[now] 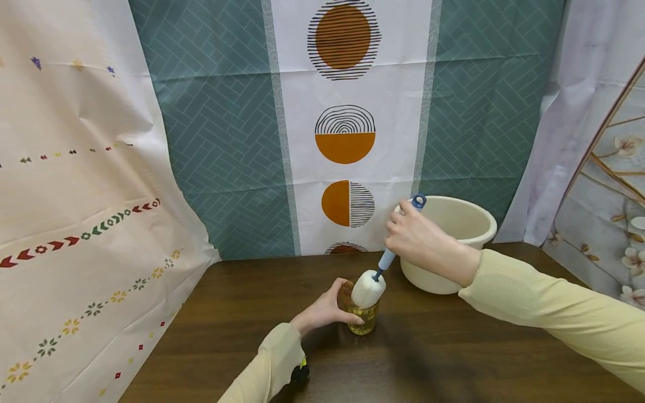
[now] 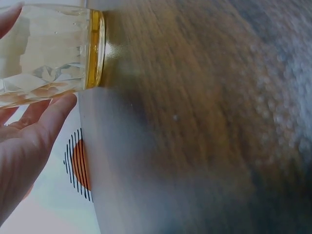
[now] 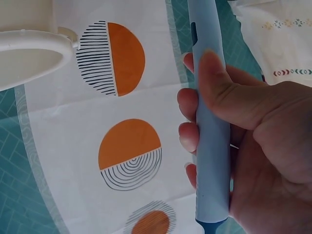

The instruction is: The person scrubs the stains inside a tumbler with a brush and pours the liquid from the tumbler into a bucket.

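My left hand (image 1: 326, 307) holds an amber, see-through drinking glass (image 1: 364, 323), thumb on the near side and fingers on the far side. The left wrist view shows the faceted wall of the glass (image 2: 46, 53) and fingers (image 2: 58, 114) of that hand along it. The glass stands upright on the table. My right hand (image 1: 410, 232) grips the light blue handle (image 3: 213, 146) of a sponge cup brush, its fingers wrapped round it. The brush slants down, and its white sponge head (image 1: 368, 289) sits at the mouth of the glass; how deep it reaches cannot be told.
A cream plastic basin (image 1: 484, 235) stands behind and beneath the right forearm, at the table's back edge. The dark wooden table (image 1: 227, 336) meets a hanging patterned cloth (image 1: 216, 140) at the back. More cloths hang at both sides.
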A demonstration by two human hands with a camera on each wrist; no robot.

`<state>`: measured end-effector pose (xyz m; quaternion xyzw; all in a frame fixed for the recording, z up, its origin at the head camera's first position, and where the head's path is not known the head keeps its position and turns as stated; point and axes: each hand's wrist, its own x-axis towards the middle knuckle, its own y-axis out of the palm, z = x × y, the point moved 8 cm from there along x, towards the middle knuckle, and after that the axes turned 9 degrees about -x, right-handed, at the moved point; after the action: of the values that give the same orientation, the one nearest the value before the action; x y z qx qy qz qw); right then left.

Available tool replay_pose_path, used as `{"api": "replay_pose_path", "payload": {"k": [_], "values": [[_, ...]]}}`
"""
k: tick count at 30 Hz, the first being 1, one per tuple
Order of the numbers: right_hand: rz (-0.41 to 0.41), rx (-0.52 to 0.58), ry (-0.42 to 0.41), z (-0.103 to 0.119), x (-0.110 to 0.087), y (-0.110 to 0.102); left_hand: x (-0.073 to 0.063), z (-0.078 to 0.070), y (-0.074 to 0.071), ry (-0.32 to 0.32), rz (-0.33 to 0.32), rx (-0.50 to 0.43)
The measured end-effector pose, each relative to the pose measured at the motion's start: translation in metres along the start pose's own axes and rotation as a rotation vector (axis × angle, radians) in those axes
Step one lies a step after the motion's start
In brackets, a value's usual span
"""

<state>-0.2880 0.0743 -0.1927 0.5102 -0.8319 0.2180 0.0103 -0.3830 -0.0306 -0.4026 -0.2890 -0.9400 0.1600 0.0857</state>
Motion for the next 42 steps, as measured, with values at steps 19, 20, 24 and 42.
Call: {"api": "replay_pose_path", "payload": {"k": [19, 20, 24, 42], "values": [[0.008, 0.094, -0.039, -0.002, -0.003, 0.001, 0.000, 0.000, -0.002, -0.035, -0.020, -0.001], [0.002, 0.096, -0.038, -0.002, -0.003, 0.001, 0.000, 0.000, -0.002, -0.031, -0.017, -0.004], [-0.006, 0.119, -0.025, -0.002, -0.002, 0.003, 0.001, -0.001, -0.001, -0.003, -0.002, -0.021], [-0.008, 0.109, 0.050, 0.000, -0.002, 0.011, 0.000, -0.001, -0.001, 0.004, -0.004, -0.023]]}}
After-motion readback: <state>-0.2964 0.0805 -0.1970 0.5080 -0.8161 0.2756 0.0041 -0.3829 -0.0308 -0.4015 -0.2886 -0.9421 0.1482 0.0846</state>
